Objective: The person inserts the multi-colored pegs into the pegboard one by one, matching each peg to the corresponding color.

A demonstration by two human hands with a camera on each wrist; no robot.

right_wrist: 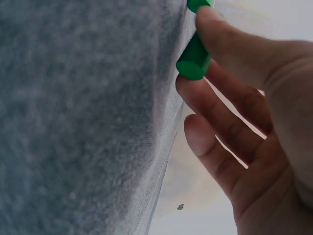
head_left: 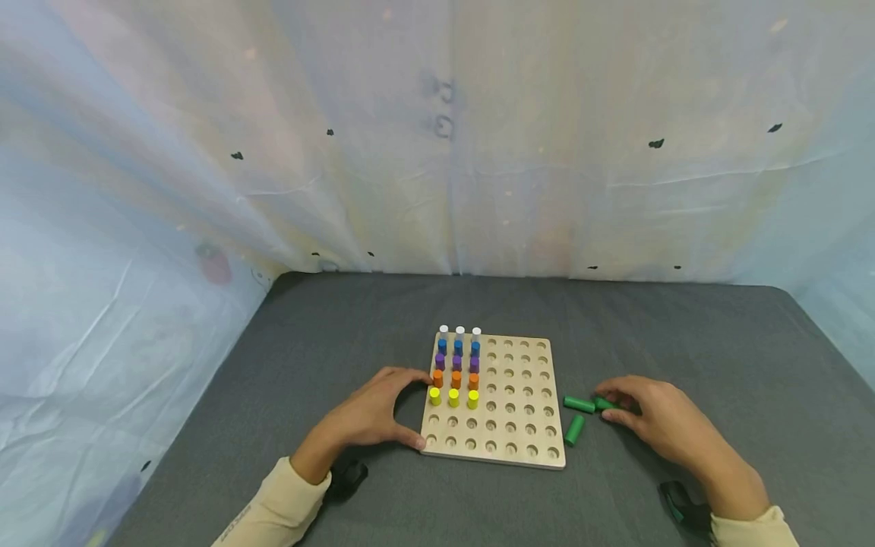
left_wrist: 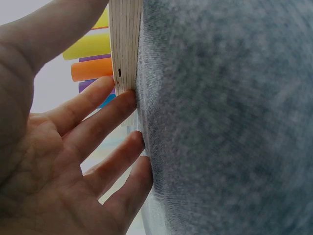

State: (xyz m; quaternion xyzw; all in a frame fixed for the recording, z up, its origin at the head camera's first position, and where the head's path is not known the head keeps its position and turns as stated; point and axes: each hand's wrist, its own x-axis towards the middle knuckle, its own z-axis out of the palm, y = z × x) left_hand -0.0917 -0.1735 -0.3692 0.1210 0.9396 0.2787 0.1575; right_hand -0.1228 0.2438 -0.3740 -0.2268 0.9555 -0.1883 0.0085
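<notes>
A wooden pegboard (head_left: 499, 425) lies flat on the grey-covered table, its round holes in rows. Three pegs stand upright at the left of each back row: white (head_left: 460, 333), blue (head_left: 459, 347), purple (head_left: 456, 363), orange (head_left: 456, 379) and yellow (head_left: 454, 397), from back to front. My left hand (head_left: 372, 406) touches the board's left edge, thumb near the front corner and extended fingers farther back. Right of the board, my right hand (head_left: 663, 418) pinches a green peg (right_wrist: 193, 61) between thumb and fingers, low over the cloth.
Two loose green pegs lie between the board and my right hand: one crosswise (head_left: 579, 404), one slanted (head_left: 574, 430) close to the board's right edge. The dark grey table (head_left: 369, 327) meets a pale hanging sheet (head_left: 519, 190) at the back and left.
</notes>
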